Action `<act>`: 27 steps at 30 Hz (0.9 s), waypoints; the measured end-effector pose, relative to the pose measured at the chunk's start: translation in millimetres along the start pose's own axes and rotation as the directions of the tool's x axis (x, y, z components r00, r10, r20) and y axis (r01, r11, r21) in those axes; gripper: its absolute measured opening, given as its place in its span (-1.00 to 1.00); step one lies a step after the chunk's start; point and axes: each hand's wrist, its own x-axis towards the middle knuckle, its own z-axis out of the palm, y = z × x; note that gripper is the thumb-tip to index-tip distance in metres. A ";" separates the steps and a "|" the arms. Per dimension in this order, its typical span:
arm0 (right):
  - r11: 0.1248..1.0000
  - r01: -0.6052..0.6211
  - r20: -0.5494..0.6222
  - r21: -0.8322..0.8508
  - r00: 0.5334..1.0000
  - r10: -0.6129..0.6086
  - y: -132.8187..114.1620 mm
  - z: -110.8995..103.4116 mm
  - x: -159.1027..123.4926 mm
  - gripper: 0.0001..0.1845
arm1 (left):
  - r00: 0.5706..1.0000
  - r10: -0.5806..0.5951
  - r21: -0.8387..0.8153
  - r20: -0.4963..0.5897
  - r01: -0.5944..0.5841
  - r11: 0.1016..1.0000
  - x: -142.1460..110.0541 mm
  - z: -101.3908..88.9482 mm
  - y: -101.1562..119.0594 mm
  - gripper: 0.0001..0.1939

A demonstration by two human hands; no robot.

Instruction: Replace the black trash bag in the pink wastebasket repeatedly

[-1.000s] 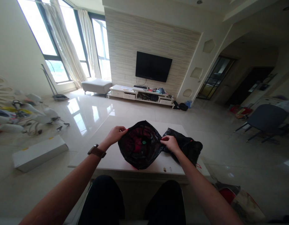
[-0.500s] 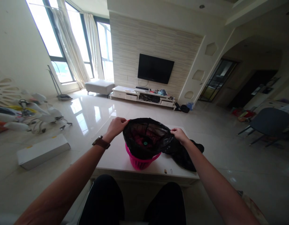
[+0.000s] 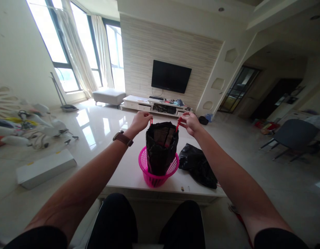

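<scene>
A black garbage bag stands partly raised out of a pink perforated basket, its mouth gathered narrower at the top. My left hand pinches the red drawstring on the left side of the mouth. On the other side, my right hand grips the drawstring's right loop between its fingers. The bag's lower part is inside the basket, and its contents are hidden. Beside the basket, on the white table, lies a second black bag.
Two small bits lie near the table's front edge. A long white box is on the floor at left. Beyond the table stand a low TV cabinet and a grey bench. A dark chair is at right.
My hands have left the bag's rim and now hold its red drawstrings, higher and closer together. The bag's mouth has drawn narrower, and the bag has risen, exposing the pink basket.
</scene>
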 end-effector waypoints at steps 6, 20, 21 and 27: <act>0.992 0.057 0.132 0.111 0.989 -0.072 -17.0 27.2 -8.4 -0.39 | 0.973 -0.118 -0.443 0.196 0.195 0.875 6.5 10.4 26.6 -0.87; 0.982 0.184 0.073 -0.046 0.981 -0.181 -38.8 13.6 4.7 -0.21 | 0.980 0.076 -0.590 0.185 0.049 0.806 18.2 7.6 45.0 -0.66; 0.980 0.190 0.058 -0.062 0.981 -0.186 -41.9 15.0 5.3 -0.21 | 0.978 0.088 -0.584 0.187 0.039 0.811 20.0 9.1 47.9 -0.66; 0.976 0.210 0.043 -0.049 0.977 -0.208 -62.0 25.8 13.6 -0.15 | 0.970 0.173 -0.574 0.169 -0.045 0.817 34.3 18.0 66.6 -0.66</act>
